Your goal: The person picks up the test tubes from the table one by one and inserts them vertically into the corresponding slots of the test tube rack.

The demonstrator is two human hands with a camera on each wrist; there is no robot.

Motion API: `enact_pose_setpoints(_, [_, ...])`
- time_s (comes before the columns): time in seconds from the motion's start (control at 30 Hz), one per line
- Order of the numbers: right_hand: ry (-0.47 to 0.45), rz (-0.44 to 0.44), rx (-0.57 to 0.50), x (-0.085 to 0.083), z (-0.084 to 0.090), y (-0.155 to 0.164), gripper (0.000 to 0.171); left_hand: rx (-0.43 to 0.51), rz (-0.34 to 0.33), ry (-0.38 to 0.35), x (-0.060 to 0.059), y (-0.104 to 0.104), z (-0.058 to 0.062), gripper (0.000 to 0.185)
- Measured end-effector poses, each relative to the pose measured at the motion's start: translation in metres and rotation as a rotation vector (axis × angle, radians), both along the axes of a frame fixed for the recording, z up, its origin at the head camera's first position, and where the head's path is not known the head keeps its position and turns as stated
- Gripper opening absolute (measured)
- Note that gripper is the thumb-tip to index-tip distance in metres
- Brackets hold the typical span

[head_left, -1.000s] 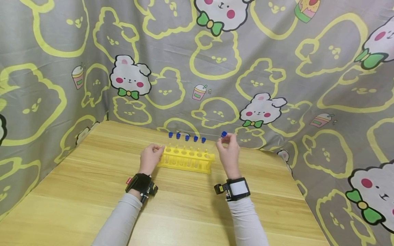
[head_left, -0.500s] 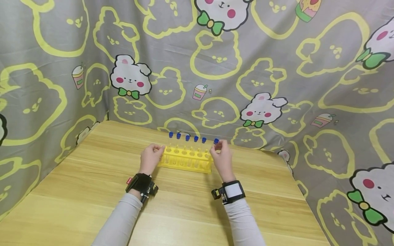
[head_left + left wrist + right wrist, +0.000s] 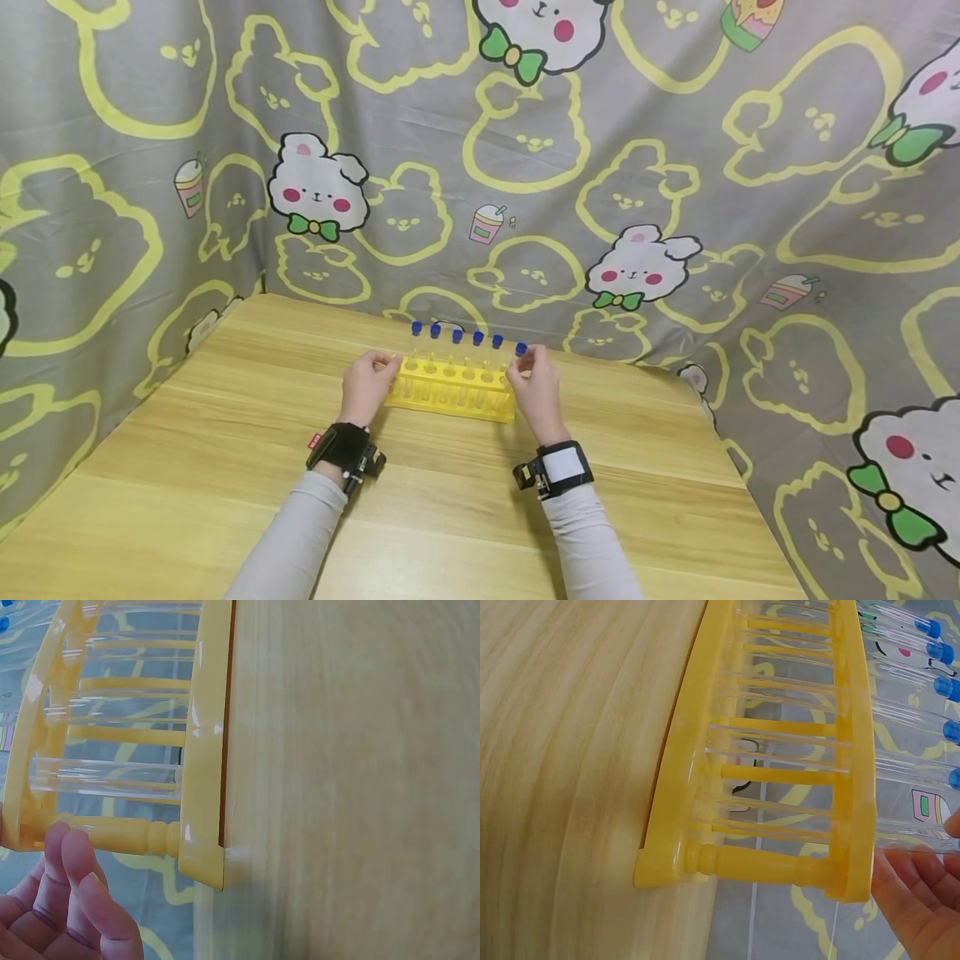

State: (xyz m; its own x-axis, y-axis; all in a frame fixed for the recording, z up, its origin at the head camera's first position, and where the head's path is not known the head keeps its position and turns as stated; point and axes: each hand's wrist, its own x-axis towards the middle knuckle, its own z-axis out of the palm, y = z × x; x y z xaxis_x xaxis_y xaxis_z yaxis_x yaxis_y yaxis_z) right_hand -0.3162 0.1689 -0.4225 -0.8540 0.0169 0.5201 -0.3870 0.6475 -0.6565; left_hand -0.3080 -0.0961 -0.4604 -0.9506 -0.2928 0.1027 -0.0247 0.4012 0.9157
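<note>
Person's left hand (image 3: 366,385) sits at the left end of the yellow tube rack (image 3: 456,389), fingers (image 3: 71,851) curled lightly vs. the end post; thumb side tucked onto the rack's top corner. Left wrist view shows fingertips touching the turned post, but whether they truly grip it or just rest there can't be told. Forearm runs straight up from bottom of frame, wrist flat, camera strap on it.

Right hand (image 3: 534,387) is at the rack's right end, raised a bit, thumb and forefinger pinching a clear tube w/ blue cap (image 3: 521,348). Tube held near upright, its lower part at the rack's last hole at the back row; how deep it sits isn't clear. Right wrist view shows the fingers (image 3: 919,896) beside the rack's end, w/ the tube glass passing by them. Forearm angled slightly inward, wrist cocked up.

Rack stands on the wooden table (image 3: 225,433), toward its far edge, approx. centre, between both hands. Five other blue-capped tubes (image 3: 456,337) stand in the back row, caps in a line. Patterned cloth (image 3: 675,167) hangs behind and at both sides.
</note>
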Motion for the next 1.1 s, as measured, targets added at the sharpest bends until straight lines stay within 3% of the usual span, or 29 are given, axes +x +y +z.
enact_pose_setpoints(0.6, [-0.071,0.005,-0.004,-0.0017,0.0026,-0.0010,0.022,-0.003,0.008,0.026,-0.0023,-0.0001,-0.0045,0.033])
enact_pose_setpoints(1.1, [-0.063,0.007,-0.038,-0.0004,-0.0017,0.0025,0.029,-0.003,0.003,0.020,-0.0023,0.0008,-0.0032,0.032])
